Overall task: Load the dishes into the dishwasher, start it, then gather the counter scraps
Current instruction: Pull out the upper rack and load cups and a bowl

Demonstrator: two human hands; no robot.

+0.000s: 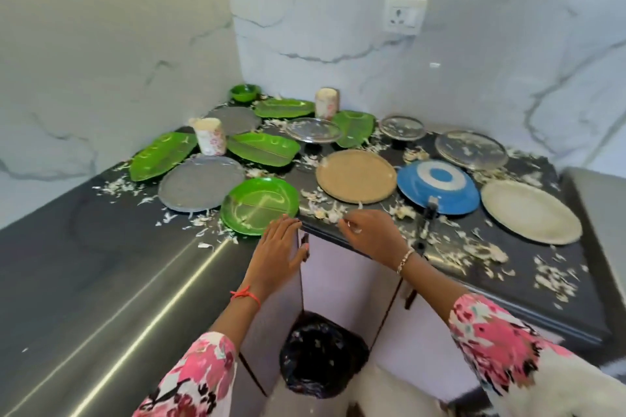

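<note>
Here the left hand (pixel 281 247) lies flat, fingers straight, at the counter (pixel 528 294) edge beside a green plate (pixel 259 210). The right hand (pixel 369 235) curls over scraps (pixel 321 210) there; whether it grips any is unclear. A bin (pixel 321 355) stands below.

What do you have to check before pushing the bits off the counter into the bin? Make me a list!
1. The bin is below the counter edge: ok, it stands under the hands.
2. The bin is open on top: ok.
3. The left hand is free to catch: ok, open at the edge.
4. The right hand holds scraps: cannot tell, fingers curled, blurry.
5. The round green plate is out of the way: not ok, it sits beside the left hand.
6. Dishes loaded first: not ok, plates cover the counter.
</note>
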